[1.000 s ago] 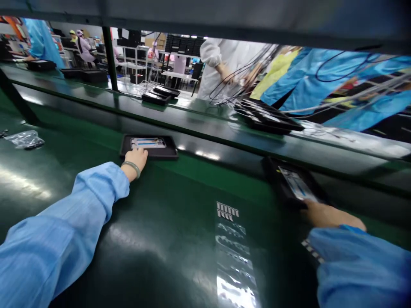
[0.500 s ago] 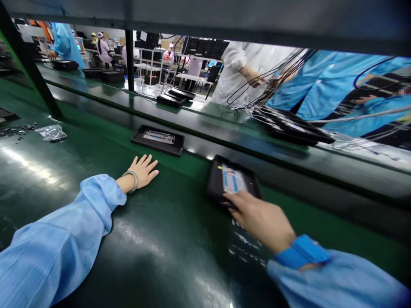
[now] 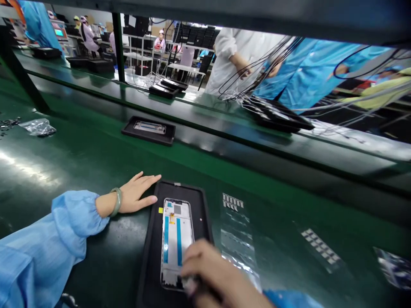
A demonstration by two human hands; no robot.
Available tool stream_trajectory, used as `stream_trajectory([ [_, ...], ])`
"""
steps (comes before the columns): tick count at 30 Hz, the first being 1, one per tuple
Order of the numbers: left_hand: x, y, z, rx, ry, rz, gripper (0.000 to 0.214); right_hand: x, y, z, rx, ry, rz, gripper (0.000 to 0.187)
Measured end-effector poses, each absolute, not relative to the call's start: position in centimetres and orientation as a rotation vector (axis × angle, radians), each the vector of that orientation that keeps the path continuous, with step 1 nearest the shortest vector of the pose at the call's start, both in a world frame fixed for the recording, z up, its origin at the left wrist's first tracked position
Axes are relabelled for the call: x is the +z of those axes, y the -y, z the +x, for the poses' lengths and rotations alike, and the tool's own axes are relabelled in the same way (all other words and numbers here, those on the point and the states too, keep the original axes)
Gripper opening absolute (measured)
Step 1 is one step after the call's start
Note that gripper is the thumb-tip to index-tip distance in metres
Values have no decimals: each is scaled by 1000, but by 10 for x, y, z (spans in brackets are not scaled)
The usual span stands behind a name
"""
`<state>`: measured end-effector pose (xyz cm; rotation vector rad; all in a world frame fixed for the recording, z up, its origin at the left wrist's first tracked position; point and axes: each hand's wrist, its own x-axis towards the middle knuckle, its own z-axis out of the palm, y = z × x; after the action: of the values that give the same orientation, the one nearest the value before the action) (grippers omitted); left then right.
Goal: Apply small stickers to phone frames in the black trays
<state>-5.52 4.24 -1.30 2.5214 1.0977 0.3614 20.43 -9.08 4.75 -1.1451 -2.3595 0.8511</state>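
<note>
A black tray [image 3: 201, 205] lies lengthwise in front of me, holding a silver phone frame [image 3: 175, 233] with two blue strips and a small orange flex piece. My left hand [image 3: 138, 194] is open, its fingers reaching to the tray's upper left edge; a yellow tab [image 3: 161, 210] shows just below them. Over the lower right end of the phone frame is my right hand [image 3: 218, 273], smeared by motion. Its fingers look bent, but whether anything is between them I cannot tell.
Clear film with small silver pieces [image 3: 233, 201] lies right of the tray, and another such sheet [image 3: 321, 248] farther right. A second tray [image 3: 168, 136] stands by the ledge. Plastic bags lie at the left [image 3: 38, 127] and right [image 3: 393, 267]. Co-workers stand behind cables [image 3: 253, 83].
The tray with the phone frame has come nearer and to the left, in front of me. My right hand has left the tray's edge for the phone frame's lower end. My left hand now meets the tray.
</note>
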Motion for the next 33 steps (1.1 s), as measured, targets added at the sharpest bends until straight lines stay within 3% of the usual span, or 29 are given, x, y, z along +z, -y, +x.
stream_trajectory([
  [4, -15, -29, -54, 370, -1120, 2512, 66, 37, 44, 278, 748, 1322, -1521, 44],
  [8, -15, -26, -53, 358, -1143, 2517, 63, 0, 16, 329, 741, 712, -1523, 43],
  [12, -14, -31, -46, 305, -1134, 2561, 76, -22, 12, 339, 828, 612, -1498, 48],
  [22, 0, -26, -45, 186, -1037, 2552, 78, -33, 5, 332, 767, 587, -1513, 52],
  [28, 23, -16, 41, 212, -594, 2739, 76, -34, 2, 330, 765, 562, -1515, 44],
  [33, 24, -5, 120, -74, -367, 2778, 68, -31, 2, 332, 819, 494, -1499, 32],
])
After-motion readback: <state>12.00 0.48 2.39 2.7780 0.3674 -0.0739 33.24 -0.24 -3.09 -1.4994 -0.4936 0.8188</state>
